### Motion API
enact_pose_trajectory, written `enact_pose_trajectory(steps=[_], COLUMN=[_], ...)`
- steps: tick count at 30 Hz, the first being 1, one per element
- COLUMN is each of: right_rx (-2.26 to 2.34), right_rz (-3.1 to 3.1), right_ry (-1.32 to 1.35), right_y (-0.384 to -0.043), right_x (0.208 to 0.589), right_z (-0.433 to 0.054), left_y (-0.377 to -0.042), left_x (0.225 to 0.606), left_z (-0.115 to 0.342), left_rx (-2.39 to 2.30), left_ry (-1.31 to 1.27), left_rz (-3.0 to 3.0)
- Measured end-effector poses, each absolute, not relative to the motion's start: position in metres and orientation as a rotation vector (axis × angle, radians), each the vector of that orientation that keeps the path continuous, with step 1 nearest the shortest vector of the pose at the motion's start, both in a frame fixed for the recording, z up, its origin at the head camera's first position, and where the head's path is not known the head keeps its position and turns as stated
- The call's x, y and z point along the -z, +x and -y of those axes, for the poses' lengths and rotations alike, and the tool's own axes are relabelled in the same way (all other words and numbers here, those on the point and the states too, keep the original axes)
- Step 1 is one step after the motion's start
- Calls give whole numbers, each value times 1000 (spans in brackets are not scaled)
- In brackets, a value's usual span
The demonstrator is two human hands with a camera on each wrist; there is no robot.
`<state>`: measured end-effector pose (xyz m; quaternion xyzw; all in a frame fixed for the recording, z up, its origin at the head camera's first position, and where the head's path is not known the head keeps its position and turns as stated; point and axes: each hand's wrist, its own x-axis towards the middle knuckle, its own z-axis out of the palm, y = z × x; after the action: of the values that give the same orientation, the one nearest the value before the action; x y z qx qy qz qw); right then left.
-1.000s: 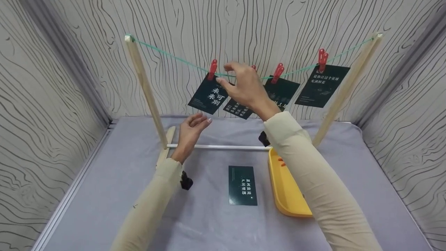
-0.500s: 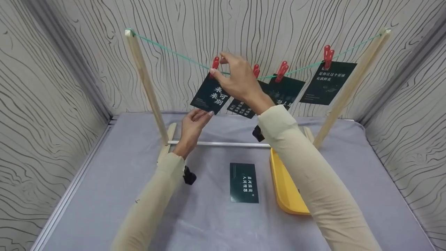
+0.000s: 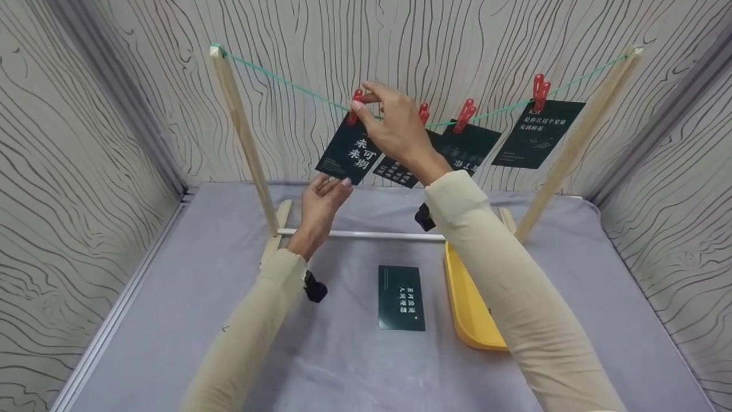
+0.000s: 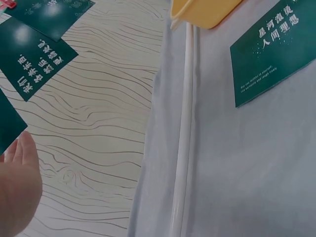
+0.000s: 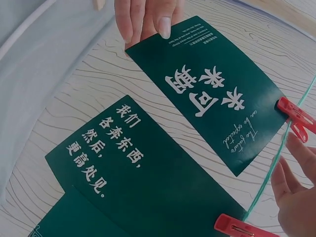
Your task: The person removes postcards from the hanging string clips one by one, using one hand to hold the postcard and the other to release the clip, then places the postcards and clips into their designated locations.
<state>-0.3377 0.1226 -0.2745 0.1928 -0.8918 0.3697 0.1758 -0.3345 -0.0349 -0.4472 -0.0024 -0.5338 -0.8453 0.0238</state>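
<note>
My left hand [image 3: 321, 207] pinches the lower edge of a dark green card [image 3: 345, 150], thumb in front and fingers behind, as the right wrist view shows. This card hangs tilted from the green line [image 3: 286, 82] under a red clip [image 5: 296, 116]. My right hand [image 3: 398, 123] is up at that clip, thumb and index finger closed about its handles. Beside it hangs a second card [image 5: 123, 158] by another red clip [image 5: 242, 227]. Two more cards, such as the rightmost one [image 3: 537, 134], hang further right.
Two wooden posts [image 3: 240, 134] hold the line, joined low down by a white rod [image 3: 383, 235]. One more green card [image 3: 401, 297] lies on the grey cloth [image 3: 343, 366]. A yellow tray [image 3: 466, 309] stands to its right, partly hidden by the right sleeve.
My left hand has risen to the card's lower edge and taken hold of it. My right hand has moved left to the leftmost clip and now grips it.
</note>
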Motion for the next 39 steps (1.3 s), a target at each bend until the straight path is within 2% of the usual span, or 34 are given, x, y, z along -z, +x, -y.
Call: enact_pose_trajectory(steps=[14,31,39], right_rx=[-1080,-1144,-1369], right_rz=[2529,2517,2476], right_ry=[552,593,532], right_y=[-339,-337,-338], right_x=[274,278,277], right_z=[-127,-130,-129], left_y=[-333,-324,-323], left_x=[449,455,456], left_z=[20,31,29], left_rx=[2718,2754,2707], left_ry=[39,54,12], left_rz=[1634,1615,1674])
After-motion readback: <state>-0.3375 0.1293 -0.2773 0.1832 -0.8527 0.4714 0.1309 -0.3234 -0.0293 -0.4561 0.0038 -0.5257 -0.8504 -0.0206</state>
